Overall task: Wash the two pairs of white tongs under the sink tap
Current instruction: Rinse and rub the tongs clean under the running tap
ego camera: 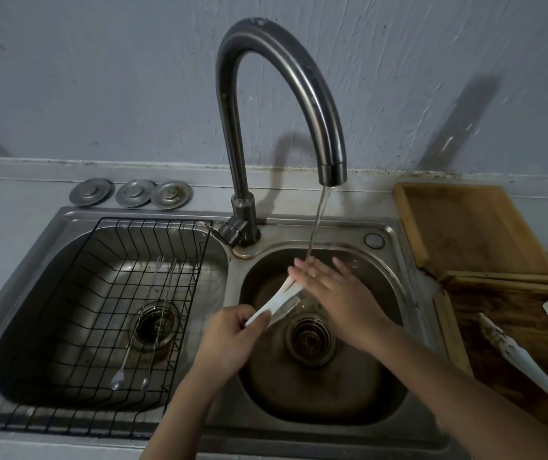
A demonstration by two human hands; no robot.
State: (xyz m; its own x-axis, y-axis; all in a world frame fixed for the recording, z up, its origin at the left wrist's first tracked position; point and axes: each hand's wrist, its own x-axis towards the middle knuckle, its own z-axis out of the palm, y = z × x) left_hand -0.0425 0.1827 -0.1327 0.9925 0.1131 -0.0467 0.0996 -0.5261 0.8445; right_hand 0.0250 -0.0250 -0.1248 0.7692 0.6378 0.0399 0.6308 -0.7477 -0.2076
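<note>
A double stainless sink [395,260] fills the lower frame, with a dark gooseneck tap [285,78] arching from the centre and a thin stream of water [319,220] falling into the right basin. On the ledge at upper left of the sink sit three metal drain covers [131,193] in a row. A black wire rack [100,327] lies across the left basin, holding two long thin metal utensils [139,327] side by side. At the right edge of the frame, two wooden cutting boards [471,227] rest on the worktop, one behind the other.

There are two pairs of white tongs. One pair [279,302] is over the right basin, above its drain strainer [309,340] and just below the stream. The left hand [232,340], at lower centre, pinches the handle end between thumb and fingers, so the arms point up and to the right. The right hand [335,293] is spread flat, its fingers laid over the tips and partly hiding them — the water lands on those fingers. The second pair [524,356], soiled with dark specks, lies on the nearer cutting board at lower right, well apart from both hands.
</note>
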